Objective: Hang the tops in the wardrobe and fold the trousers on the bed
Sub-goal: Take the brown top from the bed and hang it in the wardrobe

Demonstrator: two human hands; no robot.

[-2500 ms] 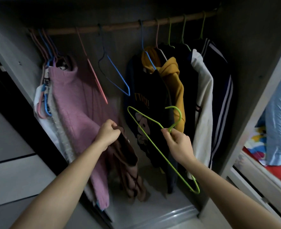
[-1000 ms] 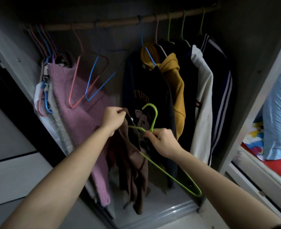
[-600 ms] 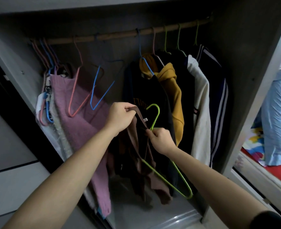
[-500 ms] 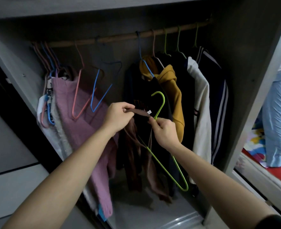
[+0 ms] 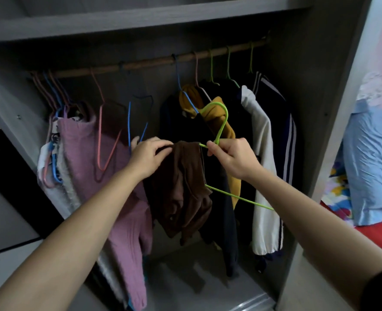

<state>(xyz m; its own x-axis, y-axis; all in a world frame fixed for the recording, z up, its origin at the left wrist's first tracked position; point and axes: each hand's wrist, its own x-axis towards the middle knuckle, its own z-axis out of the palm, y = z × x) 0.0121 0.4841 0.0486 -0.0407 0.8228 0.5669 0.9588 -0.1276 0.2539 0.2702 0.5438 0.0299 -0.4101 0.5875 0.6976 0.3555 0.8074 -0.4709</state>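
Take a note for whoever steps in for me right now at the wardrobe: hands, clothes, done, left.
Left hand grips the brown fabric top at its upper edge.
Right hand pinches the thin green wire hanger below its hook; one hanger arm is inside the top.
Hook is off the wooden rail.
Done: other tops hang on the rail.
Left: seat this top, hook it up, fold trousers (none in view).

Brown top on green hanger

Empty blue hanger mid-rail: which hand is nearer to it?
Left. The left hand, gripping the brown top, is just beside the lower end of the blue hanger; the right hand, pinching the green hanger, is farther right, beyond the brown top.
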